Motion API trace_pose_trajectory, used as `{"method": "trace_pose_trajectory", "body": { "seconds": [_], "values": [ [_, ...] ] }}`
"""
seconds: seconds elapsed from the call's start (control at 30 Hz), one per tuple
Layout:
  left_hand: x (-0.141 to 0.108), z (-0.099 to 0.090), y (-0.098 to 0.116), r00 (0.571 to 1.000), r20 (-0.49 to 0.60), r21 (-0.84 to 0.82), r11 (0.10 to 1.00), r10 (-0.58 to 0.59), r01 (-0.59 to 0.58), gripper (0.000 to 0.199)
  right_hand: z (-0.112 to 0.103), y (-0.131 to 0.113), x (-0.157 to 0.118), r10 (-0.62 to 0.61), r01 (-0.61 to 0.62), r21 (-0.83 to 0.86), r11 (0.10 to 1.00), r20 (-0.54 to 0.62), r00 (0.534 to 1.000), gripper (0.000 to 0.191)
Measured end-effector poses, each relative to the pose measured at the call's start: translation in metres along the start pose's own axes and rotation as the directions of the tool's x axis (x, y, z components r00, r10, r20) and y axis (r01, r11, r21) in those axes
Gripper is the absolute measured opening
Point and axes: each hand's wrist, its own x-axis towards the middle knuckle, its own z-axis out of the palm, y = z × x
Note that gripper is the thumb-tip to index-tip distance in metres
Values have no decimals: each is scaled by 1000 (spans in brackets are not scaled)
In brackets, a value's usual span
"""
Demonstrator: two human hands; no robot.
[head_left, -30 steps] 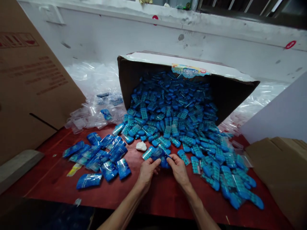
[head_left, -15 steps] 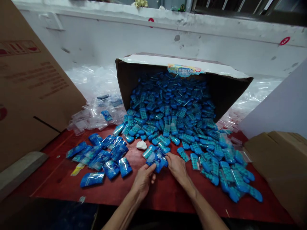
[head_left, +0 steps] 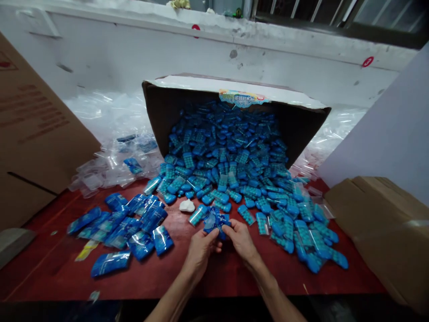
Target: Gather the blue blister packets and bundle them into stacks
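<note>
Between my two hands are crumpled blue printed plastic wrappers [head_left: 214, 219], held over the table. My left hand [head_left: 201, 250] pinches their lower left part between thumb and fingers. At the right edge my right hand [head_left: 240, 239] has its thumb and fingers closed on the same wrappers. Just beyond lies a blue case with a clear front and teal round pieces [head_left: 198, 215]. A white crumpled lump [head_left: 187, 205] sits to its left. More such blue cases [head_left: 231, 174] form a big heap ahead. Left of my hands, several cases in dark blue printed wrappers [head_left: 140, 244] lie together.
A cardboard box on its side [head_left: 301, 134] spills the heap onto the red table [head_left: 140, 281]. Clear plastic sleeves [head_left: 100, 172] pile up behind on the left. Tall cardboard [head_left: 40, 134] stands at the left, a brown carton [head_left: 378, 223] at the right.
My hands have drawn closer together on the wrappers, with the right hand now nearer the left thumb. The whole view has shifted, so surroundings appear further left.
</note>
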Motion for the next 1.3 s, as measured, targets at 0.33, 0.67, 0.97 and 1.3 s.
{"method": "trace_pose_trajectory", "body": {
  "seconds": [0.33,0.67,0.97,1.3],
  "values": [
    [1,13,1,1000,-19,16,1000,17,-17,29,-3,-3,0,-102,89,-165,982,-74,992,28],
    [1,-2,12,993,-23,-38,993,-114,113,21,-33,-32,11,-169,204,-457,865,116,979,28],
    [-9,-4,13,969,-65,-185,957,-239,223,17,-53,-15,29,-142,-61,-953,295,-107,984,31],
    [-5,-3,4,974,-93,-207,961,-207,184,21,-49,-47,-9,17,-63,361,930,129,991,40]
  ]
}}
